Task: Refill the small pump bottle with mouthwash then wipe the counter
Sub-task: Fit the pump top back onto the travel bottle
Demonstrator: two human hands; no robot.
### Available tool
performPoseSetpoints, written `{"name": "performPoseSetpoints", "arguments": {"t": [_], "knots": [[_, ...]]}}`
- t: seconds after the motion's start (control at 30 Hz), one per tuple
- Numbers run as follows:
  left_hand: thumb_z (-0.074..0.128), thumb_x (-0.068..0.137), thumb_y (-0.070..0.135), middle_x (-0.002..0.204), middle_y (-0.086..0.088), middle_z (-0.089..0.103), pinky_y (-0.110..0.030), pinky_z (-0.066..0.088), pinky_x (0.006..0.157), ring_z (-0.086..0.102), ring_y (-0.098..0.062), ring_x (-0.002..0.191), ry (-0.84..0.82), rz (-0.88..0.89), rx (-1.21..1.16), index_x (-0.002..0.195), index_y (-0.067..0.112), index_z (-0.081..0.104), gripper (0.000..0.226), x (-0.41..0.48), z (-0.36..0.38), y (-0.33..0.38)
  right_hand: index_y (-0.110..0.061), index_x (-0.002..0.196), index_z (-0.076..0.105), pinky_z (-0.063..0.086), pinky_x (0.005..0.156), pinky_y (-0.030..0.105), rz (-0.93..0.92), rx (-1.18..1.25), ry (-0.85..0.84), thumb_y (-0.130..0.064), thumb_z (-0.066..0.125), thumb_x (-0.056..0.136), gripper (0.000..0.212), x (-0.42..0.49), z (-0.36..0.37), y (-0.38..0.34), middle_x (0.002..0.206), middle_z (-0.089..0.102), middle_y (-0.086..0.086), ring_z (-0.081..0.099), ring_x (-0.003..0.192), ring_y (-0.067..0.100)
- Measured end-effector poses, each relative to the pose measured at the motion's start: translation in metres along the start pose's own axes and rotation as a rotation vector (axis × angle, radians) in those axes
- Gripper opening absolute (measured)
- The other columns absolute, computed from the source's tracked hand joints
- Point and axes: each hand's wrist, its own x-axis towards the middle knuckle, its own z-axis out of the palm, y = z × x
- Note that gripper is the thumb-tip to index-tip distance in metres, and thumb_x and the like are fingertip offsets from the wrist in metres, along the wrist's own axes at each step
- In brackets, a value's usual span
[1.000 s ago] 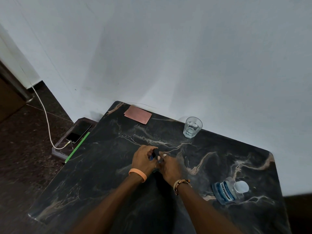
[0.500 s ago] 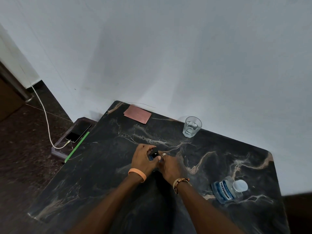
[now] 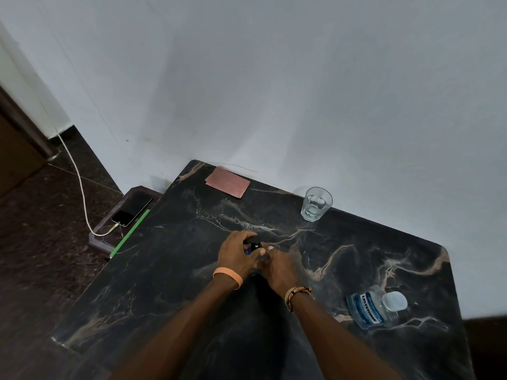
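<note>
Both my hands meet at the middle of the dark marble counter. My left hand curls its fingers round the black top of the small pump bottle. My right hand grips the bottle's body from the right and hides most of it. The mouthwash bottle, clear blue with a blue label and a pale cap, stands at the right of the counter, apart from both hands. A pink cloth lies flat at the counter's far left corner.
A glass of water stands near the wall at the back. Off the counter's left edge, a low ledge holds a phone on a white cable, beside a green strip. The wall runs close behind.
My hands have stayed together on the pump bottle, with only a slight shift of the left fingers on its black top. Everything else on the counter is where it was.
</note>
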Motion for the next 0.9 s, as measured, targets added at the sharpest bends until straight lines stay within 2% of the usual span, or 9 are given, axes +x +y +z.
{"name": "performPoseSetpoints", "arguments": {"t": [0.13,0.27,0.33,0.43,0.53,0.63,0.73,0.77,0.9], "knots": [[0.079,0.072,0.023,0.103,0.003,0.065,-0.014,0.048,0.077,0.058,-0.003,0.082,-0.008,-0.003,0.047,0.11,0.024,0.062,0.042,0.0033,-0.0019,-0.0002,-0.025,0.131,0.054,0.039,0.072,0.012,-0.011,-0.018,-0.018,-0.028,0.052,0.1,0.03,-0.0001,0.0,-0.0011,0.108,0.069,-0.002,0.064,0.091,0.009],[0.081,0.067,0.036,0.105,0.008,0.057,-0.022,0.051,0.082,0.057,-0.005,0.087,0.017,-0.042,0.041,0.117,0.026,0.056,0.057,0.0024,-0.0004,0.0002,-0.018,0.124,0.06,0.049,0.078,0.02,0.016,-0.02,-0.019,-0.028,0.052,0.1,0.027,-0.001,-0.002,-0.0008,0.106,0.07,0.002,0.066,0.092,0.014],[0.083,0.066,0.036,0.095,0.01,0.058,-0.023,0.053,0.079,0.056,-0.003,0.081,0.032,-0.073,0.024,0.115,0.026,0.057,0.056,0.0026,0.0,0.0016,-0.017,0.122,0.061,0.049,0.08,0.02,0.017,-0.02,-0.024,-0.031,0.056,0.098,0.027,-0.0012,-0.0027,-0.0007,0.106,0.071,0.002,0.065,0.092,0.013],[0.083,0.067,0.029,0.082,0.013,0.056,-0.024,0.055,0.076,0.058,-0.004,0.078,0.003,-0.085,0.014,0.113,0.025,0.059,0.052,0.0038,-0.0002,0.0016,-0.02,0.133,0.053,0.044,0.081,0.018,0.001,-0.01,-0.024,-0.033,0.057,0.098,0.038,-0.0012,-0.0037,-0.0023,0.114,0.068,0.001,0.064,0.099,0.013],[0.083,0.066,0.03,0.094,0.013,0.052,-0.012,0.047,0.074,0.059,-0.007,0.089,-0.022,-0.058,-0.023,0.119,0.026,0.052,0.061,0.0043,-0.0007,0.001,-0.021,0.131,0.053,0.049,0.084,0.023,0.003,-0.055,-0.018,-0.03,0.052,0.1,0.032,-0.0019,-0.0039,-0.0028,0.114,0.068,0.002,0.065,0.099,0.015],[0.083,0.066,0.036,0.105,0.006,0.05,-0.019,0.049,0.08,0.056,-0.009,0.092,-0.002,-0.076,-0.051,0.125,0.025,0.047,0.07,0.003,-0.0001,0.0026,-0.018,0.118,0.062,0.05,0.079,0.021,0.034,-0.036,-0.002,-0.027,0.053,0.1,0.022,-0.002,-0.0022,-0.0006,0.105,0.07,0.003,0.066,0.092,0.014],[0.082,0.069,0.028,0.088,0.009,0.057,-0.023,0.053,0.077,0.059,-0.008,0.083,0.007,-0.104,-0.076,0.122,0.023,0.052,0.062,0.0028,-0.0005,0.003,-0.02,0.13,0.055,0.048,0.084,0.02,0.031,-0.003,-0.009,-0.026,0.055,0.099,0.031,-0.0019,-0.0019,-0.0017,0.112,0.069,0.002,0.065,0.099,0.014],[0.082,0.07,0.025,0.088,0.009,0.059,-0.025,0.054,0.078,0.059,-0.007,0.083,-0.003,-0.098,-0.077,0.123,0.023,0.053,0.061,0.0029,-0.0009,0.0025,-0.02,0.132,0.054,0.047,0.085,0.02,0.025,-0.005,-0.012,-0.027,0.055,0.1,0.033,-0.002,-0.0024,-0.0023,0.114,0.068,0.002,0.064,0.101,0.014],[0.083,0.069,0.028,0.109,0.004,0.058,-0.02,0.051,0.082,0.058,-0.01,0.096,-0.043,-0.07,-0.102,0.127,0.024,0.049,0.068,0.004,-0.0021,0.0007,-0.016,0.125,0.057,0.049,0.084,0.022,0.007,-0.028,-0.002,-0.027,0.053,0.1,0.028,-0.0029,-0.0031,-0.0003,0.111,0.069,0.003,0.065,0.098,0.015]]}}
